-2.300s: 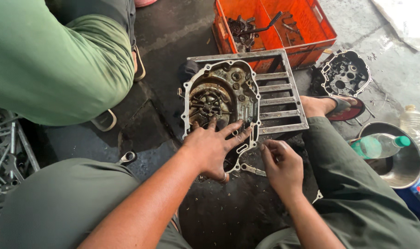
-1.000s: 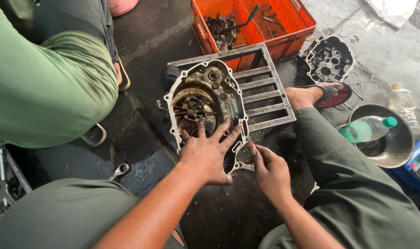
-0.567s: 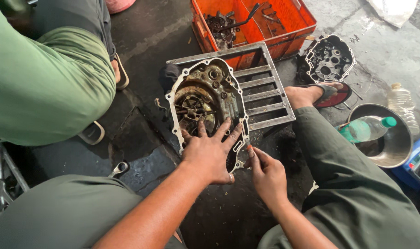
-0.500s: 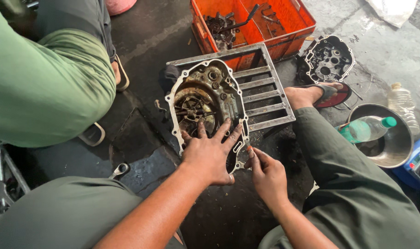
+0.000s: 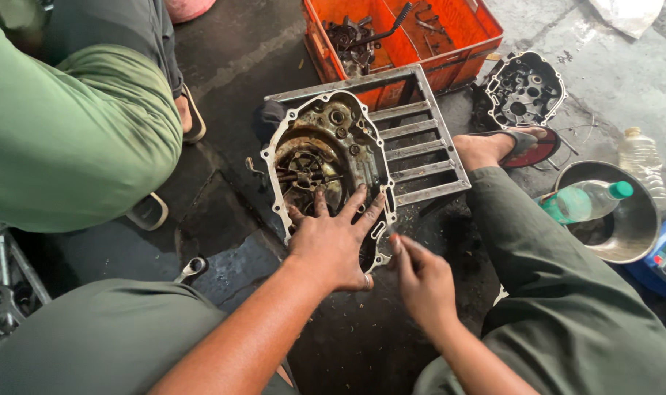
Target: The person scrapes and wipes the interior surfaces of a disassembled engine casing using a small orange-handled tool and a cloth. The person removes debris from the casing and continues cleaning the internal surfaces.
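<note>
In the head view, the left hand lies flat and spread on the lower part of the engine case, fingers splayed over its open cavity, gripping nothing and only pressing down; the right hand sits just beside the case's lower right edge, fingers loosely curled with the fingertips at the rim, and whether they pinch anything small cannot be told. The case rests on the oily floor, leaning partly over a metal grate in front of the person's knees. The likely trouble is slipping: the case and floor look greasy, so the flat palm could skid and the case could rock on the grate; fingertips in the cavity could catch on the gears or the sharp rim, and a loose small part could drop through the grate's slots. By count: one case under the hands, one second cover by the person's sandalled foot, one orange crate of parts, one grate, one steel bowl, two bottles, one wrench by the left knee, and one co-worker's leg at the left
</note>
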